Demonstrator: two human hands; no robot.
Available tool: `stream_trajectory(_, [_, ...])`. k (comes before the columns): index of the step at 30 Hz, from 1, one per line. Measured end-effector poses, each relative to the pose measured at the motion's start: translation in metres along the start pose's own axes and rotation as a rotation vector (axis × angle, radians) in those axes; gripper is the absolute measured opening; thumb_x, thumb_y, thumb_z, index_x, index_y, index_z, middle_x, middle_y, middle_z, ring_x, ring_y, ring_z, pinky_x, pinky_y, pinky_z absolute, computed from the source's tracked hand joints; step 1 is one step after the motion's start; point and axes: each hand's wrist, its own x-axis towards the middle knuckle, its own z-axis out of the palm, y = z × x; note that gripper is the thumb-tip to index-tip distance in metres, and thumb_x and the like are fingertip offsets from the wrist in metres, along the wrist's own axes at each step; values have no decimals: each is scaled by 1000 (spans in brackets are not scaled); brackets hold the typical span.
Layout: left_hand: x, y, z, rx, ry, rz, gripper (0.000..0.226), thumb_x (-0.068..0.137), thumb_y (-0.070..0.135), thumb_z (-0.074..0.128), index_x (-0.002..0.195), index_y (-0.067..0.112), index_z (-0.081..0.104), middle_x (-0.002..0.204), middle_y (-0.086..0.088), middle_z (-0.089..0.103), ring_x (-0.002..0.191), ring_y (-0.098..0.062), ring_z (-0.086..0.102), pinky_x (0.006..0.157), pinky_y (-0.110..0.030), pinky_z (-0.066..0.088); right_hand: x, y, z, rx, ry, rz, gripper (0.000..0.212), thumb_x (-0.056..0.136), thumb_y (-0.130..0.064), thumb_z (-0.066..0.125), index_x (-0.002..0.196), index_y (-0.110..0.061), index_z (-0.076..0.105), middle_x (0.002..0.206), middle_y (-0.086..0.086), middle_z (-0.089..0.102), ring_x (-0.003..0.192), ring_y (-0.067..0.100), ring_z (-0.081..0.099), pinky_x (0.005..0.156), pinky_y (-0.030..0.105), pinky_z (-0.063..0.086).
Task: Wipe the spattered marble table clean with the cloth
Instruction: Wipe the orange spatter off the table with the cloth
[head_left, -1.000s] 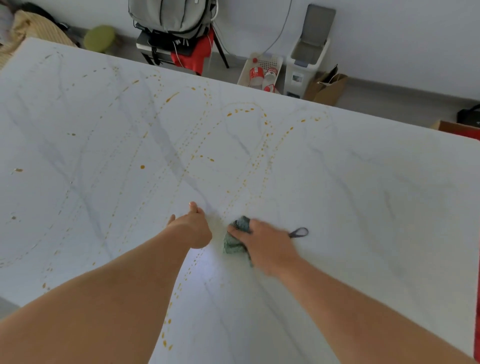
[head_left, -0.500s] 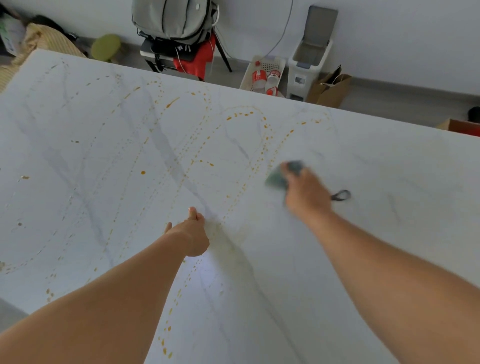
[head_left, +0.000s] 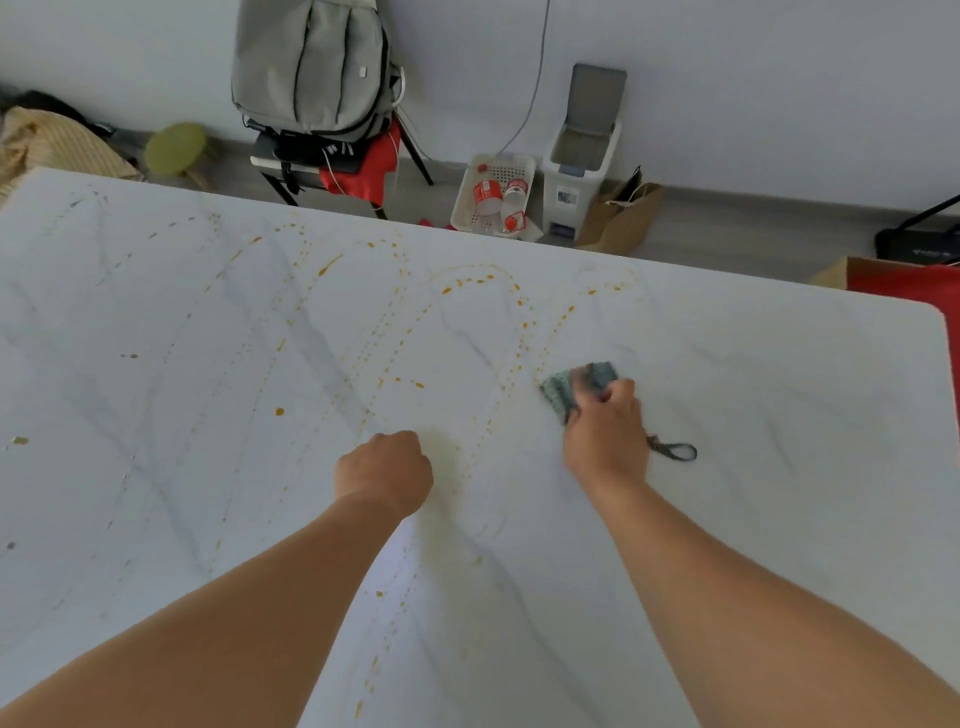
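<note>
- Our right hand has its fingers clamped on the cloth, pressing it to the marble worktop right of the frame's centre. The cloth is blurred, so we judge it to be mid-stroke.
- A second ago the cloth sat low, near the centre, just beside our left hand; half a second ago it had swept up and to the right. Now it has come part of the way back down, staying right of the orange spatter trails.
- The cloth's dark loop trails on the worktop behind the right hand.
- The left hand has stayed in place on the worktop at the centre; its fingers are curled in and hold nothing.
- A faint yellowish smear lies beside the left hand, where the cloth was. We take it that the spatter there is spread thin, not fully lifted.
- The right part of the worktop looks free of drops, but dotted loops fill the centre and left, and drops run down to the lower edge. We judge most of the wiping is left, and the smeared patch needs another pass.
</note>
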Motion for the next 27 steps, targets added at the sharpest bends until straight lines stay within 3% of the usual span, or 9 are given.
stream_trajectory(3, [27, 1, -13, -28, 79, 120, 28, 98, 24, 39, 112, 30, 62, 96, 4, 66, 85, -20, 63, 70, -33, 45, -48, -32, 10, 144, -219, -262, 21, 103, -46, 52, 116, -33, 63, 101, -5, 56, 94, 22, 60, 75, 35, 47])
stream_trajectory(6, [55, 4, -32, -39, 135, 221, 40, 99, 20, 44, 136, 34, 54, 130, 7, 60, 118, -19, 57, 88, -35, 46, -41, -22, 18, 46, -389, -723, 46, 97, -25, 61, 141, -40, 56, 117, -3, 53, 104, 21, 55, 82, 38, 51])
stream_trajectory(11, [107, 13, -61, 111, 129, 325, 80, 93, 9, 50, 162, 35, 20, 167, 6, 23, 150, -21, 28, 118, -42, 32, 49, 12, 1, 107, 85, 152, 48, 96, -19, 57, 144, -20, 58, 124, 12, 54, 117, 35, 55, 97, 41, 47])
stream_trajectory(13, [123, 24, -72, 177, 52, 341, 92, 92, 4, 49, 165, 36, 2, 173, 5, -1, 157, -21, 15, 123, -45, 25, 38, -12, 4, 101, 43, 79, 36, 100, -25, 48, 133, -22, 64, 115, 10, 56, 108, 36, 57, 85, 41, 49])
stream_trajectory(17, [145, 48, -78, 307, -126, 420, 96, 92, -1, 42, 163, 31, -14, 169, 3, -26, 160, -18, -1, 128, -45, 13, 13, -32, 15, -81, -275, -653, 53, 97, -24, 45, 148, -37, 49, 119, 0, 47, 105, 26, 54, 70, 41, 53])
stream_trajectory(18, [147, 51, -77, 330, -163, 423, 95, 92, -1, 40, 163, 29, -15, 169, 2, -27, 160, -18, -2, 128, -45, 10, 33, -24, 9, -110, -228, -623, 54, 98, -26, 40, 150, -37, 45, 122, 3, 47, 107, 29, 53, 72, 41, 52])
stream_trajectory(23, [154, 57, -82, 425, -215, 406, 96, 93, 3, 45, 163, 28, -15, 169, 2, -27, 160, -17, 4, 128, -45, 6, 120, 14, -19, -2, 119, 254, 58, 96, -15, 50, 153, -26, 45, 125, 13, 43, 109, 40, 53, 89, 44, 48])
stream_trajectory(25, [154, 60, -88, 432, -251, 409, 98, 91, 4, 49, 164, 27, -13, 170, 1, -25, 159, -17, 8, 128, -45, 7, 107, -15, -13, 59, 11, 142, 42, 99, -27, 51, 141, -30, 53, 117, 7, 50, 106, 37, 55, 81, 42, 48])
stream_trajectory(27, [154, 63, -93, 442, -266, 404, 101, 90, 3, 51, 164, 26, -14, 169, 0, -26, 159, -19, 8, 128, -45, 9, 77, -40, -3, 12, -224, -256, 40, 101, -37, 52, 141, -40, 49, 117, -2, 49, 109, 28, 52, 77, 38, 47])
